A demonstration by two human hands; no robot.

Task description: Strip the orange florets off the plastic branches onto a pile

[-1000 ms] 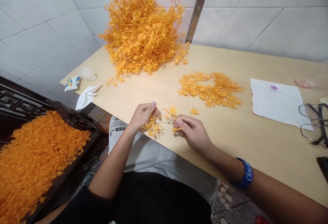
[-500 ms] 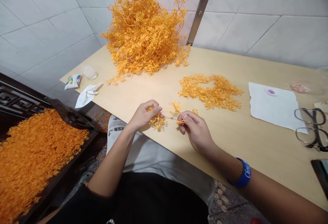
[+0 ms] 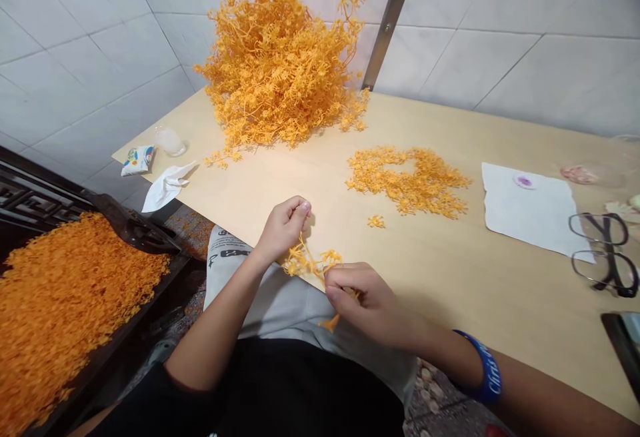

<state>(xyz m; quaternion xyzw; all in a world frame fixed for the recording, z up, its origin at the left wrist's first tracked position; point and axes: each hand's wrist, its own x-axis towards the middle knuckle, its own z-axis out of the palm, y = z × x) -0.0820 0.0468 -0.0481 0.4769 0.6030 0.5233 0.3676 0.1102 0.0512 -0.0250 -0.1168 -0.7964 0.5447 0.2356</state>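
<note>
Both my hands are closed at the near edge of the table, with a branching orange plastic flower sprig [image 3: 311, 264] between them. My left hand [image 3: 283, 229] is curled with its thumb on top, and a thin strand of the sprig runs up to its underside. Lower and to the right, my right hand [image 3: 367, 300] pinches the sprig, and orange tips poke out around its fingers. A small loose orange piece [image 3: 376, 222] lies on the table beyond my right hand. Behind it spreads a flat heap of orange sprigs [image 3: 425, 180].
A tall pile of orange sprigs [image 3: 280, 70] stands at the back against the tiled wall. A tissue [image 3: 167, 186], a packet [image 3: 137, 160] and a cup [image 3: 171, 140] are at left. White paper [image 3: 530, 214] and eyeglasses [image 3: 605, 247] lie right. More orange pieces [image 3: 75, 304] fill the lower left.
My right hand has moved down and left toward my body, with the sprig. My left hand stays nearly in place, its fingers more curled. The small loose piece now shows fully.
</note>
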